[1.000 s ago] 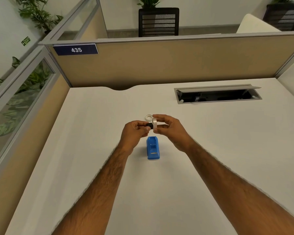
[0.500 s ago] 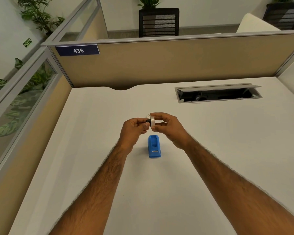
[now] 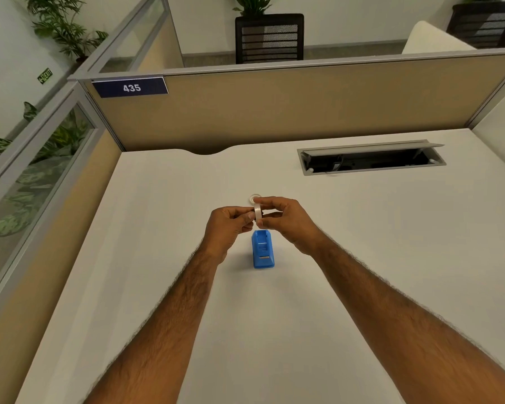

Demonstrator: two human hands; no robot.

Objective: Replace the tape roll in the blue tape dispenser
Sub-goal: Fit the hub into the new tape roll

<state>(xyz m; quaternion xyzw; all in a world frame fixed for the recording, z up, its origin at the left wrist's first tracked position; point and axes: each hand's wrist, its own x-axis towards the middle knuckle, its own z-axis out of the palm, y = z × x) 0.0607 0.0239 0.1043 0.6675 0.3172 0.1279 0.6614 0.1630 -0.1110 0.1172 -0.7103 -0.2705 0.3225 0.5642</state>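
Note:
The blue tape dispenser (image 3: 263, 250) stands on the white desk (image 3: 362, 258) with its roll slot bare. Just above its far end I hold a clear tape roll (image 3: 257, 212) on edge, a dark hub showing in its centre. My left hand (image 3: 229, 225) pinches the roll from the left and my right hand (image 3: 286, 220) grips it from the right. A second pale ring, another tape roll (image 3: 254, 197), lies flat on the desk right behind my fingers, partly hidden by my right hand.
An open cable tray (image 3: 370, 158) is sunk into the desk at the back right. Tan partition walls (image 3: 274, 112) close the desk at the back and on the left. A desk number plate reading 435 (image 3: 130, 87) hangs at the upper left.
The black hub that my left hand held beside the roll now sits inside the roll. Both hands stay close together above the dispenser.

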